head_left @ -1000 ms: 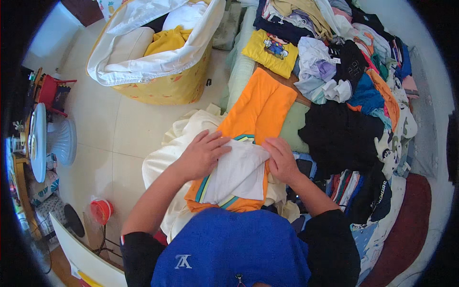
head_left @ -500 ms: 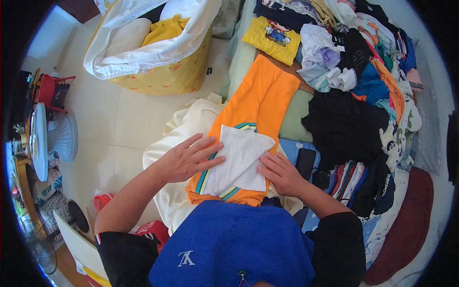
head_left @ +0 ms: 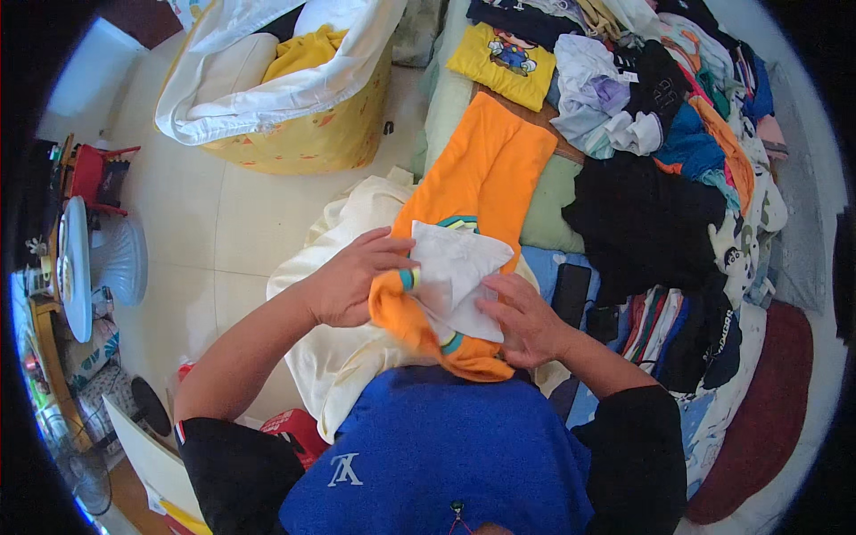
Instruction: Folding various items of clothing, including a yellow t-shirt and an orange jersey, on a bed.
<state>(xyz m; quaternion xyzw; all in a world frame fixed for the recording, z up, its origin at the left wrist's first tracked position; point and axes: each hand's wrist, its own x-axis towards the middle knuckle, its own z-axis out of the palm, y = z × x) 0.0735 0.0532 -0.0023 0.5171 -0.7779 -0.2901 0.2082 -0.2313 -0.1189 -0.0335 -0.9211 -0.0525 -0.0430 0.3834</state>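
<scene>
An orange garment with teal, yellow and white bands lies lengthwise in front of me. On top of it rests a folded white cloth. My left hand is closed at the left edge, its fingers curled by the white cloth; the orange edge there is raised and bends inward, blurred by motion. The thumb is hidden. On the right side of the white cloth, my right hand lies with fingers apart and slightly bent. The near orange edge is also bunched up between my hands.
A cream cloth spreads beneath the garment. Beyond stands a yellow fabric basket with a white lining, holding clothes. To the right are a folded yellow shirt, a black garment, mixed clothes and a dark phone-like slab.
The orange garment's lower left edge has lifted and folded inward over the white cloth's side. My left hand has curled and moved slightly left; the right has shifted a little.
</scene>
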